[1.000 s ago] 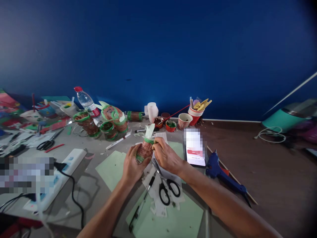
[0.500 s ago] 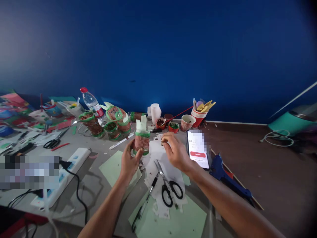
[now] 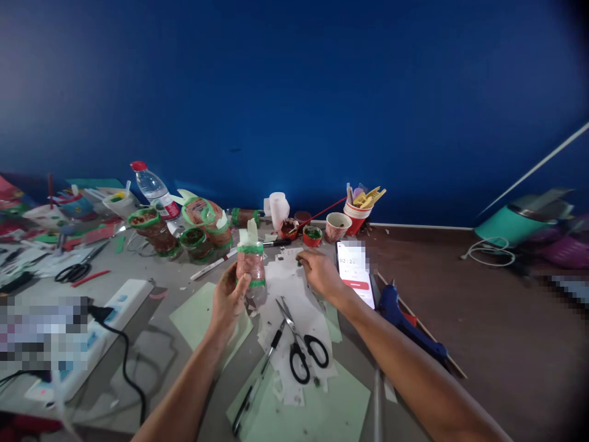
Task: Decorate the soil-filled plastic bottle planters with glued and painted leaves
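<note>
My left hand [image 3: 229,294] is wrapped around a small plastic bottle section [image 3: 251,265], painted reddish-brown with green bands. Pale paper strips [image 3: 250,234] stand up from its top. To the right, my right hand [image 3: 322,274] is closed in a pinch just over white paper scraps [image 3: 288,276]; anything between the fingertips is too small to make out. Below both hands, scissors [image 3: 299,344] with black handles lie slightly spread on the paper. Beside them is a black pen [image 3: 272,347].
Painted containers [image 3: 154,230] and a red-capped water bottle [image 3: 156,193] stand at left, behind a power strip [image 3: 99,337]. Paint cups [image 3: 313,235] and a cup of tools [image 3: 359,215] line the back. A phone [image 3: 354,276] and blue glue gun [image 3: 409,322] lie at right.
My view has swung a little to the right. The bottle section in my left hand has turned, so its paper strips look narrower. My right hand stays pinched, lower and slightly farther right.
</note>
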`<state>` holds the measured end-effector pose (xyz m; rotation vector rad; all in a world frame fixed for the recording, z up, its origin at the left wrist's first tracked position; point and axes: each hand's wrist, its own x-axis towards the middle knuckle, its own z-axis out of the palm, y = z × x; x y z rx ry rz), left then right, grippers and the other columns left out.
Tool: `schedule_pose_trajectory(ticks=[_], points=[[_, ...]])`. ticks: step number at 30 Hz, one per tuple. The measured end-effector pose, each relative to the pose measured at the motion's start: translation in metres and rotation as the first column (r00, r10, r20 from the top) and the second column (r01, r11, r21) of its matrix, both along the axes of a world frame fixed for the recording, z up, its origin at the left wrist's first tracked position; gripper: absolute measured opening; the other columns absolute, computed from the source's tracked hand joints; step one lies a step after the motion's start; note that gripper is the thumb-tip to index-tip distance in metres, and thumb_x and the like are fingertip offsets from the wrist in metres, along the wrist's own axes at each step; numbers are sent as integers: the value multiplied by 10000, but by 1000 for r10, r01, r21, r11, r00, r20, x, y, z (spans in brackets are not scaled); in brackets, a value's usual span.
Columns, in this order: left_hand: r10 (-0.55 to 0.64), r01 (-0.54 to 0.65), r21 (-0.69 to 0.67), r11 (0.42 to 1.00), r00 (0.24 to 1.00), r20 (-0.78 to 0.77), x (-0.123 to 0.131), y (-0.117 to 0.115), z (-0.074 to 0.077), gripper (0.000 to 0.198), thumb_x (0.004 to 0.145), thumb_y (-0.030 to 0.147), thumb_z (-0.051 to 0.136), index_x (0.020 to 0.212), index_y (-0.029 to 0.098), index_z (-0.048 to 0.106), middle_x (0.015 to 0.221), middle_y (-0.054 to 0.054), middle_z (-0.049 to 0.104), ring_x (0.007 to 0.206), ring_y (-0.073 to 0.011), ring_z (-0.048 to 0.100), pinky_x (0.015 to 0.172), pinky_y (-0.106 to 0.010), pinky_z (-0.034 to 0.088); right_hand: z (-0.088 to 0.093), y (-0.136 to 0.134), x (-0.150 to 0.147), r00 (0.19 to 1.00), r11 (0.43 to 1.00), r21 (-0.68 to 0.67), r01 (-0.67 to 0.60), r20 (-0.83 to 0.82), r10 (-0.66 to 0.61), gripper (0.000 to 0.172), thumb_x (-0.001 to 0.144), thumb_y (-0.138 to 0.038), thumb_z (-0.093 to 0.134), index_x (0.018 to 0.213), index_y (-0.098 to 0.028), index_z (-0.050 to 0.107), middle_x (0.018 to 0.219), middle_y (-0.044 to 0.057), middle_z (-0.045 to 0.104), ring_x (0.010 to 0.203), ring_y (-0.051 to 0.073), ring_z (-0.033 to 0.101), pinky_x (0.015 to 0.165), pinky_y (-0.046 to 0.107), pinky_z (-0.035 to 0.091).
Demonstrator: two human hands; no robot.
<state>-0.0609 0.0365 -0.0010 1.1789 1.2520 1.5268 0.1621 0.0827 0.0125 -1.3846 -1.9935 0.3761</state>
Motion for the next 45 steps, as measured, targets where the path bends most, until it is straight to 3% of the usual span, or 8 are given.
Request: schedule_pose_trajectory(ticks=[7, 13, 24, 28, 35, 39, 43, 45], points=[[-8, 7, -21, 1000, 1000, -11, 1, -2, 4, 591, 710, 502, 699, 1179, 156, 598, 1212, -126, 634, 1141, -289, 566, 948, -386, 449, -10, -1, -1, 996, 999, -45, -6, 89, 10, 254, 826, -79, 472, 912, -173, 691, 914, 74, 680, 825, 184, 633, 760, 255, 460], [-42, 40, -29, 999, 998, -56, 0, 0, -2, 556, 719, 485, 695, 1159, 158, 603, 1182, -127, 649, 1127, -298, 571, 973, -428, 432, -16, 0, 0, 991, 999, -52, -1, 130, 7, 223, 834, -120, 488, 864, -171, 703, 878, 76, 643, 740, 176, 620, 710, 258, 464], [-44, 43, -32, 999, 999, -28, -2, 2, -5, 561, 724, 482, 695, 1167, 154, 595, 1214, -126, 632, 1143, -279, 564, 972, -380, 429, -14, 1, -1, 1000, 999, 41, 26, 1, -26, 303, 805, -62, 453, 986, -166, 672, 965, 92, 633, 879, 209, 612, 816, 323, 483], [-46, 46, -15, 999, 999, -27, -2, 3, -5, 567, 721, 492, 693, 1162, 150, 593, 1192, -122, 642, 1130, -272, 568, 956, -358, 433, -6, 0, -4, 998, 997, 79, 18, -57, -14, 322, 793, -40, 438, 987, -166, 662, 957, 96, 647, 929, 221, 608, 845, 347, 479], [-17, 15, -39, 999, 998, -57, -2, 5, -4, 622, 681, 548, 695, 1122, 120, 599, 1106, -135, 667, 1040, -289, 606, 869, -362, 473, 25, -14, -7, 977, 984, 167, -55, -194, 87, 176, 842, -136, 503, 901, -185, 662, 843, 55, 648, 816, 184, 615, 761, 292, 476], [2, -4, -63, 998, 1000, -27, -2, 7, -7, 640, 683, 566, 683, 1133, 120, 591, 1123, -141, 659, 1031, -282, 613, 847, -355, 484, 43, -25, -7, 971, 982, 164, -96, -203, 128, 177, 888, -196, 484, 887, -180, 660, 805, 46, 640, 759, 169, 604, 728, 273, 467], [-67, 70, -42, 997, 995, 72, -1, 8, -9, 609, 700, 542, 684, 1143, 135, 591, 1164, -137, 647, 1060, -277, 606, 887, -366, 475, 54, -33, -8, 962, 980, 194, -52, -252, 101, 201, 874, -169, 467, 935, -180, 658, 860, 54, 609, 777, 170, 582, 742, 287, 466], [-99, 100, -6, 995, 991, 93, -1, 7, -8, 572, 728, 524, 670, 1145, 141, 594, 1197, -132, 634, 1098, -271, 588, 930, -367, 453, 56, -36, -8, 953, 986, 136, -93, -274, 128, 204, 883, -190, 460, 940, -177, 655, 784, 32, 586, 703, 154, 567, 677, 267, 465]])
